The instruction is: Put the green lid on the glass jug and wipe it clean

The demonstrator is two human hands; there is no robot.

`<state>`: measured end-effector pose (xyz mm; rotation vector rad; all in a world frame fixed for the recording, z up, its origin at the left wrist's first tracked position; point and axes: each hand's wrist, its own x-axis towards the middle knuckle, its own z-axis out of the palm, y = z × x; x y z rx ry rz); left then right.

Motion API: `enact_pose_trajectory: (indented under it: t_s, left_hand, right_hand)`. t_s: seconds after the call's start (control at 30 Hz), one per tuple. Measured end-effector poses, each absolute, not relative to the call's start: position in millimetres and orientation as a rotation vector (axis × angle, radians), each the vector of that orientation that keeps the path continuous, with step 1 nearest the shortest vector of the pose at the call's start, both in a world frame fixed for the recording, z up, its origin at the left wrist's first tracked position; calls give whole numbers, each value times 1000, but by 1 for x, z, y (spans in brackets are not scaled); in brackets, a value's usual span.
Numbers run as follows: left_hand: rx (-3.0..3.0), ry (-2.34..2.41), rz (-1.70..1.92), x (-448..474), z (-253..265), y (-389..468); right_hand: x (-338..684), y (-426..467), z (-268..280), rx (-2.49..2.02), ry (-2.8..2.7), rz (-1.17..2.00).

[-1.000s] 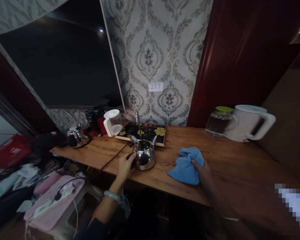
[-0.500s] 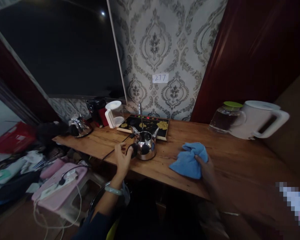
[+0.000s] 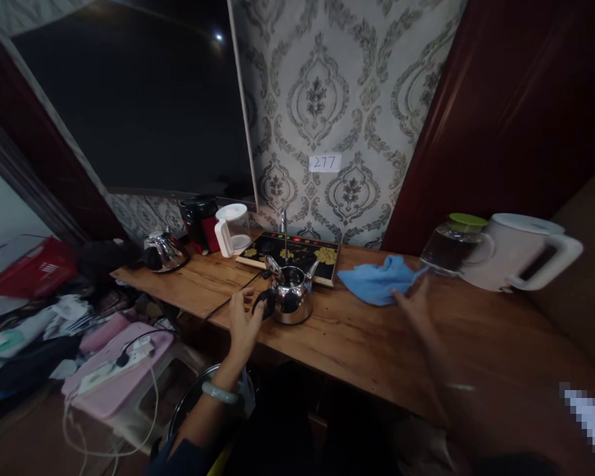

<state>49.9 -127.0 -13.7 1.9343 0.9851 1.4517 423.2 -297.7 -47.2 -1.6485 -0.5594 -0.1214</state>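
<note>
A shiny steel kettle [image 3: 293,304] with its lid tipped up stands on the wooden table, its spout pointing right. My left hand [image 3: 242,324] is at the kettle's black handle, thumb and fingers curled about it. To the right, my right hand [image 3: 419,307] grips the edge of a blue cloth [image 3: 369,283], which hangs or lies partly spread over the tabletop; the hand is slightly blurred. Behind the kettle is a black tea stove [image 3: 307,254] with gold flowers, a red display and an upright metal spout.
A glass jug with a green lid [image 3: 443,251] and a white pitcher [image 3: 500,254] stand at the right. A white-handled glass pot [image 3: 233,231], a red-black appliance [image 3: 198,225] and another steel kettle [image 3: 164,252] are at the left. A pink stool [image 3: 109,390] holds a power strip.
My right hand has moved away from me toward the back of the table with the cloth, which is now more spread. My left hand stays at the kettle handle. The view has shifted slightly.
</note>
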Motion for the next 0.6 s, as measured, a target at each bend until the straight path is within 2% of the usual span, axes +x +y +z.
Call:
enact_pose_trajectory:
  t_s: [0.13, 0.27, 0.47, 0.6]
  left_hand:
    - [1877, 970, 1389, 53, -23, -123]
    - [1868, 916, 1339, 59, -30, -122]
    - [1831, 883, 1300, 59, -33, -116]
    - [1778, 826, 1258, 57, -30, -114]
  right_hand:
    - [356, -276, -80, -1604, -787, 73]
    - [294, -243, -86, -1460, -1005, 262]
    - [259, -208, -77, -1306, -1039, 462]
    - [247, -206, -88, -1280, -1023, 470]
